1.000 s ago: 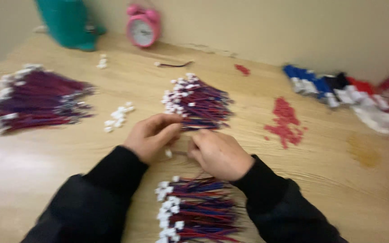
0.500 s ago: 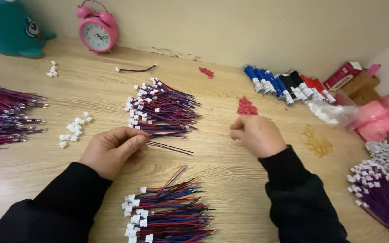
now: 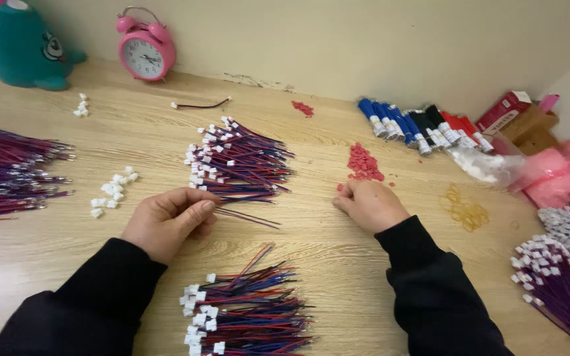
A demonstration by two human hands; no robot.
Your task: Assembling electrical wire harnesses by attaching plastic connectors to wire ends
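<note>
Left hand (image 3: 166, 221) pinching one wire lead (image 3: 249, 216)

Light wooden table (image 3: 54, 264), grain running left to right. Pink alarm clock (image 3: 145, 51) and teal figure (image 3: 14, 43) standing at the back edge. Bundles of red-and-blue wires with white plugs (image 3: 239, 161) at centre, another bundle (image 3: 245, 313) at the near edge, purple wires (image 3: 8, 173) far left. Loose white connectors (image 3: 112, 188), red small parts (image 3: 363, 163), yellow rubber bands (image 3: 464, 209), markers (image 3: 417, 126) at right.
</note>
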